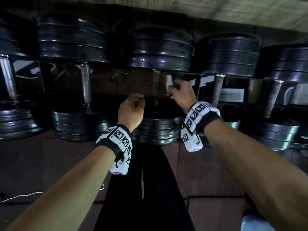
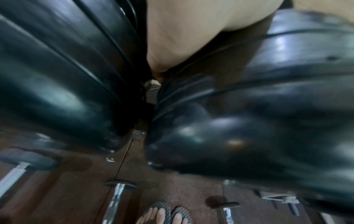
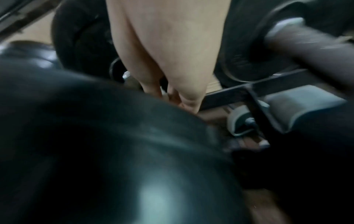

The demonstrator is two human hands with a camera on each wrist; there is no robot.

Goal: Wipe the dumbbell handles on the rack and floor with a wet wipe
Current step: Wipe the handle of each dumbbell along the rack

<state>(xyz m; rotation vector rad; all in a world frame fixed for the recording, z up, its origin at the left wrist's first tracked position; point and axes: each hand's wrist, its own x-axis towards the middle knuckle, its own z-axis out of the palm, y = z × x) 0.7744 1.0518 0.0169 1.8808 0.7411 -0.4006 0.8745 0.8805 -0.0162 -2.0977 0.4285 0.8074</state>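
far-left dumbbell [image 1: 10,77]: on the rack, bright metal handle between stacked black plates.
second dumbbell [image 1: 85,84]: just beside it on the right, speckled metal handle, plates glossy black.
left hand [image 1: 131,110]: raised in front of the rack, fingers [image 1: 138,99] curled loosely inward with nothing visible in them, just left of the centre handle; whether it touches the handle cannot be told.
centre dumbbell handle [image 1: 155,85]: dark, standing between the two hands, running from the upper plate stack [image 1: 161,50] down to the lower plate stack [image 1: 160,129].
wet wipe [image 1: 169,82]: white, bunched, pinched at the fingers of the right hand, just right of the centre handle; contact with the handle is not clear.
right hand [image 1: 182,92]: fingers curled narrow around the wipe, back of the hand toward the head camera.
rusty handles [image 1: 218,89]: two further dumbbells on the right, both brown and pitted.
floor [image 1: 41,164]: dark brown tiles, a white cord [image 1: 21,195] lying at lower left.
left wrist view: feet in patterned sandals [image 2: 162,213] on the floor, small chrome-handled dumbbells [image 2: 116,195] lying near them.
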